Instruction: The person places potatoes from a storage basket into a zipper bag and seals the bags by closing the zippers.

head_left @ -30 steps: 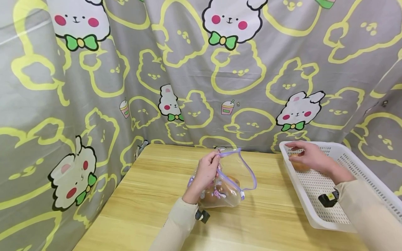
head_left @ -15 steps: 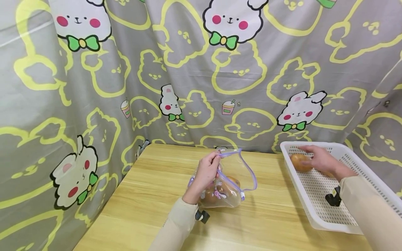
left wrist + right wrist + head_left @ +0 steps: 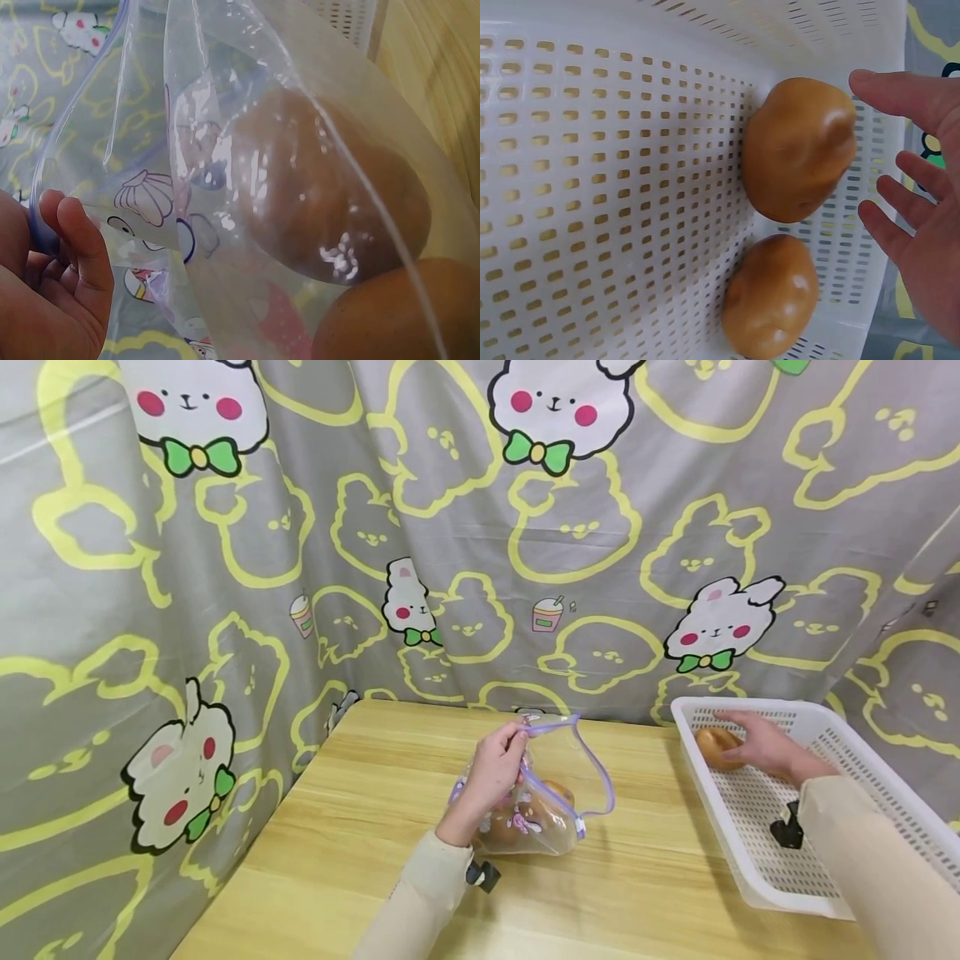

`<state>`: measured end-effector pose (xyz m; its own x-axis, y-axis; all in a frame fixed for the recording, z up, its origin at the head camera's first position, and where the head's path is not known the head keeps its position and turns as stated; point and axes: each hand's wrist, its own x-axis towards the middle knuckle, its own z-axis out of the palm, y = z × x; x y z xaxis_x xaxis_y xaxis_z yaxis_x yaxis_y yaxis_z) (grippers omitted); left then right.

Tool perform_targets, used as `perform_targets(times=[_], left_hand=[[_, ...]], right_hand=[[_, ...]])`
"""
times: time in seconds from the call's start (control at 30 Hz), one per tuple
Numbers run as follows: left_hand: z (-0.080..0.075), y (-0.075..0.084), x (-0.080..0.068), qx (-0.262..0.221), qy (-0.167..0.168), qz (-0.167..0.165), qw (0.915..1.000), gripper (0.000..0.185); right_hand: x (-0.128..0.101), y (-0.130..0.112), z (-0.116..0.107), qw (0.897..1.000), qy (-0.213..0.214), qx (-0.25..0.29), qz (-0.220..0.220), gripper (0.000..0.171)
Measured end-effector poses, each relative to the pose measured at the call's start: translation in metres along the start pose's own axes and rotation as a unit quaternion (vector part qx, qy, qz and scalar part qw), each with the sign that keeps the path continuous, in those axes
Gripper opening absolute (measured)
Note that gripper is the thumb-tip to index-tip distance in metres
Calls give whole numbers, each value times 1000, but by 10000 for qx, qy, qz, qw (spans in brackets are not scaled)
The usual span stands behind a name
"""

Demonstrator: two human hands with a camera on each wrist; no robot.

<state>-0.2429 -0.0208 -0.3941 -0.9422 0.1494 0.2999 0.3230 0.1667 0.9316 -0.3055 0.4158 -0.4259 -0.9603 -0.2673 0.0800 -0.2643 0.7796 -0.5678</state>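
My left hand (image 3: 495, 768) pinches the purple-edged rim of a clear printed zip bag (image 3: 592, 777) standing on the table, its mouth held apart. Brown potatoes (image 3: 330, 187) lie inside the bag; a second potato (image 3: 409, 315) shows at the lower right of the left wrist view. Over the far left end of a white basket (image 3: 757, 889), my right hand (image 3: 768, 747) is spread beside a potato (image 3: 799, 150). In the right wrist view the thumb and fingers stand apart from that potato. Another potato (image 3: 771, 298) rests close to it in the basket.
The wooden table (image 3: 337, 827) carries the bag in the middle and the basket at the right. A grey curtain (image 3: 465, 527) with rabbit prints hangs behind the table and along its left side. Perforated walls surround the basket's floor.
My right hand has drawn back to the right from the basket's far left corner, uncovering more of the potato there. The left hand and bag have stayed in place.
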Motion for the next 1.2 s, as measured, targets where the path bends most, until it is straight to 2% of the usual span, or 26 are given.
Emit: perform_targets(times=[0.3,0.6,0.93,1.2], left_hand=[[-1,1,0,-84,31,-56,9999,19],[0,2,-2,-10,62,-11,10000,19],[0,1,-2,-8,95,-19,10000,20],[-1,2,-3,79,84,-97,9999,20]], right_hand=[[6,9,6,9998,-142,100,135,80],[3,19,9,9989,-271,165,347,86],[-1,24,13,9996,-170,-93,192,84],[-1,25,18,9996,-178,51,233,79]])
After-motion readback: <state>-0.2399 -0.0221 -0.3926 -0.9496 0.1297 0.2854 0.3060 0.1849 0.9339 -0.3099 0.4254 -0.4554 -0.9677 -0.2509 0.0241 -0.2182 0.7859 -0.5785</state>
